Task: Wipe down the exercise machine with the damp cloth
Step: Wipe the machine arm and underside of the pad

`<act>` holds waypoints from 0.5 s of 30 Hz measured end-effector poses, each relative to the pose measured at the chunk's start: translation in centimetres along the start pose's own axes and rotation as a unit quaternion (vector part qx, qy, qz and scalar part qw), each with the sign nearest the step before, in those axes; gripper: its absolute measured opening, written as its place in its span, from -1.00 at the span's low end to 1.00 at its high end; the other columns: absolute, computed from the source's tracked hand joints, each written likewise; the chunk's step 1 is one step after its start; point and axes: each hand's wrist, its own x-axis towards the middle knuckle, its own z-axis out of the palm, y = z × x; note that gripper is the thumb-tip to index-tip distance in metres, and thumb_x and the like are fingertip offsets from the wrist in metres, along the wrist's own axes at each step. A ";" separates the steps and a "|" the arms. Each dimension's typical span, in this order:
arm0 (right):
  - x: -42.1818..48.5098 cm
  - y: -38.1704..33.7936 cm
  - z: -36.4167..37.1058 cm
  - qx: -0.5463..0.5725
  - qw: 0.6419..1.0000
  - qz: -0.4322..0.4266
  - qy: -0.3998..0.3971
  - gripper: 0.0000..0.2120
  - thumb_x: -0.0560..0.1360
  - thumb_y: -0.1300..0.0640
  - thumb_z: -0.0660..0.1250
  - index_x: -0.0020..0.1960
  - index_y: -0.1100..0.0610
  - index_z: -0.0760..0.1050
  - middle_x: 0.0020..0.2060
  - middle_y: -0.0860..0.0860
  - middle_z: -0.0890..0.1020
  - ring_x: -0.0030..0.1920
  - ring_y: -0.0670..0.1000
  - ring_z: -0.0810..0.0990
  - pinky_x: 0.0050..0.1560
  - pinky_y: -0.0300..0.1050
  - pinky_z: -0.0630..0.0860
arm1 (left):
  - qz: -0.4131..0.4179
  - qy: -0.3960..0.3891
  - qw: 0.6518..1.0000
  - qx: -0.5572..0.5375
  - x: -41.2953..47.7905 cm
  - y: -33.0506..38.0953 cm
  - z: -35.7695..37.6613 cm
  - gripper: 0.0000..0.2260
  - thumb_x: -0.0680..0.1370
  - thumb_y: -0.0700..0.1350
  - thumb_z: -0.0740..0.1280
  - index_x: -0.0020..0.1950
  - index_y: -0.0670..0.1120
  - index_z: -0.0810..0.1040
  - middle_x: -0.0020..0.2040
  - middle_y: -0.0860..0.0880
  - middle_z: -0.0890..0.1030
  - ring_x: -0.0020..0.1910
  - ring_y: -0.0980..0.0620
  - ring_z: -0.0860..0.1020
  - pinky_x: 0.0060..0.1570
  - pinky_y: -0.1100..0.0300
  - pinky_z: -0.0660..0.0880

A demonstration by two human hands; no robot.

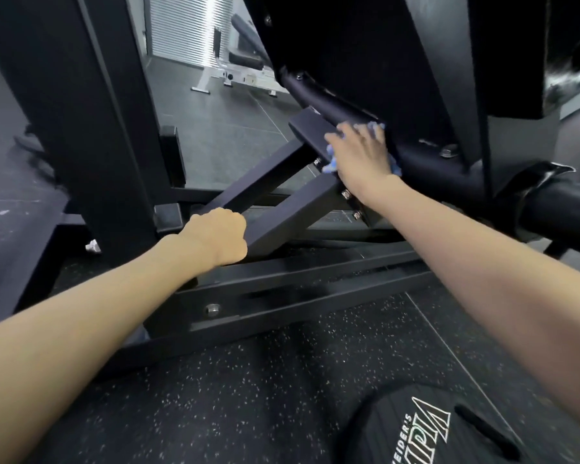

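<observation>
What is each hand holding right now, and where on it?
The right hand presses the blue cloth flat against the machine's frame. The left hand grips the lower end of a slanted black bar.

Speckled black rubber floor (pixel 235 396): covers the near ground, with white flecks throughout. Black weight plate (pixel 426 430): lies flat on the floor at the bottom edge, right of centre, with white lettering that is partly cut off and a slot-shaped grip hole. Dark grey floor tiles (pixel 221 115): farther back, with thin pale seams. White-framed bench (pixel 235 61): stands on the tiles at the far side, with black padding. Pale slatted blinds (pixel 181 25): hang behind the bench, brightly lit.
</observation>
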 end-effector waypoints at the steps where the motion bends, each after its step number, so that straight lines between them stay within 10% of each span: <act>1: 0.0 0.5 -0.3 0.010 0.999 0.028 0.037 -0.59 0.58 0.09 0.20 0.40 0.14 0.31 0.39 0.16 0.30 0.42 0.21 0.21 0.43 0.21 -0.01 | 0.001 -0.001 1.000 -0.012 0.2 0.0 0.0 -0.75 0.54 -0.17 0.16 0.18 -0.16 0.49 0.14 -0.13 0.53 0.08 -0.16 0.51 0.10 0.03 0.43; 7: -0.3 0.3 -0.2 -0.122 0.988 0.030 -0.090 -0.62 0.58 0.15 0.13 0.38 0.12 0.32 0.35 0.15 0.33 0.42 0.24 0.17 0.41 0.27 0.06 | -0.003 -0.010 0.994 -0.106 0.8 1.3 -0.4 -0.74 0.53 -0.20 0.19 0.18 -0.21 0.48 0.18 -0.15 0.49 0.10 -0.16 0.50 0.15 -0.04 0.47; 15: 2.3 0.8 -0.1 0.004 0.996 0.081 0.049 -0.65 0.58 0.16 0.12 0.36 0.12 0.37 0.40 0.15 0.29 0.46 0.21 0.11 0.44 0.28 -0.02 | -0.035 -0.027 0.992 -0.121 0.2 2.1 -1.7 -0.73 0.54 -0.23 0.20 0.23 -0.25 0.39 0.20 -0.20 0.40 0.09 -0.15 0.45 0.12 0.02 0.43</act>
